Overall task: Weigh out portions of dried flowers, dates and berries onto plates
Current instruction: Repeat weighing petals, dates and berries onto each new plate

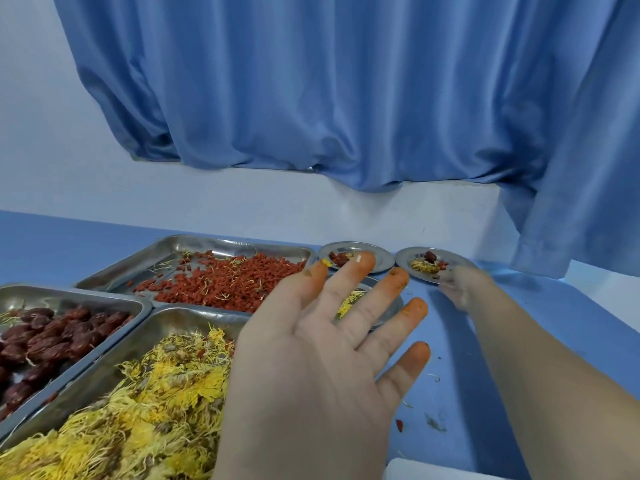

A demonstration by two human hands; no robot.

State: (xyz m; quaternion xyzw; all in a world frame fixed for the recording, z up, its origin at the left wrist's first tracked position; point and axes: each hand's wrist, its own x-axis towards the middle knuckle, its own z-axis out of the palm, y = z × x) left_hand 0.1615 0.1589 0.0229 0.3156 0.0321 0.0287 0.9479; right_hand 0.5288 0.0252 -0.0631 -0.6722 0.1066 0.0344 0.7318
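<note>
Left hand: my left hand (pixel 311 358) is nearest the camera, flat, with all its fingers spread straight and their tips stained orange. It holds nothing and hangs over the near small plate.
Right hand: my right hand (pixel 459 287) is at the rim of the far right plate. It is blurred, so I cannot tell whether it grips the rim or only touches it.
Near small plate (pixel 393 304): mostly hidden under my left fingers, with yellow strands showing on it.
Far right plate (pixel 414 255): carries a date, a few berries and a tuft of flowers.
Far left plate (pixel 382 259): just beside the berry tray, with red pieces on it.
Flower tray (pixel 104 368): heaped with dried yellow flowers (pixel 138 410), beside my left hand.
Date tray (pixel 69 294): at the left edge, holding dark red dates (pixel 52 337).
Berry tray (pixel 214 245): behind the other two, with red berries (pixel 225 285) and stray petals.
Table (pixel 467 375): blue, with crumbs and a stray berry (pixel 399 425) near my left wrist.
Backdrop: a blue curtain (pixel 311 98) over a white wall.
</note>
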